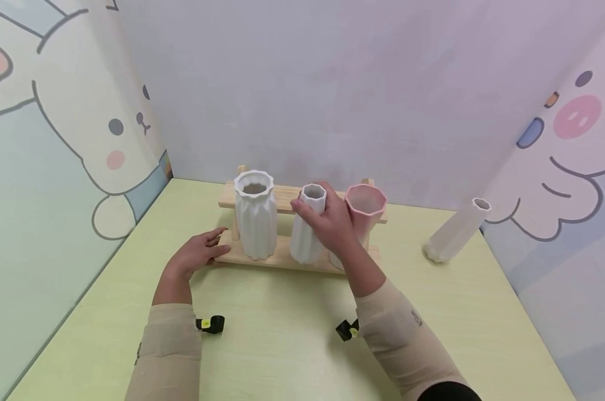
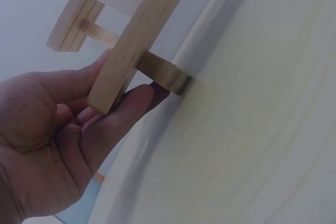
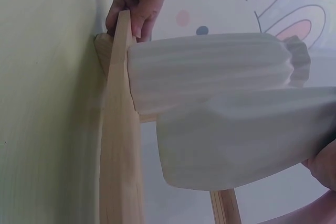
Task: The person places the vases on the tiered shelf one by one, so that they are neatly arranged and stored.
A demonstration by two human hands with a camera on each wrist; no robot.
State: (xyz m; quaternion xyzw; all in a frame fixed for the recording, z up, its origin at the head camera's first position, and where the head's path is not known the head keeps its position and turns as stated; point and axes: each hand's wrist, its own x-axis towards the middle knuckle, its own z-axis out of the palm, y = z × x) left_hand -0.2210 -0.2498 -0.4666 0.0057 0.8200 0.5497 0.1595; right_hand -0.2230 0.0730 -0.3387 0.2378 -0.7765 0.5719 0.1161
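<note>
- Bottom of frame: your table (image 1: 272, 356).
- Left of centre: your left hand (image 1: 197, 253) pinches the wooden rack (image 1: 282, 259) between its fingers.
- Frame centre: your right hand (image 1: 333, 223) curls its fingers around the narrow white vase (image 1: 305, 239); you cannot tell whether its base touches the rack.
- Beside it: ribbed white vase (image 1: 256, 225), left; pink vase (image 1: 363, 220), right.
- Right of frame: separate white vase (image 1: 455, 233).

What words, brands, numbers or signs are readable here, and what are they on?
No readable text.
Left yellow label, on a black piece: too small.
Right yellow label, on another black piece: too small.
Right sleeve mark: too small, blurred.
Left sleeve mark: too small.
Vases and wooden rack: no writing visible.
</note>
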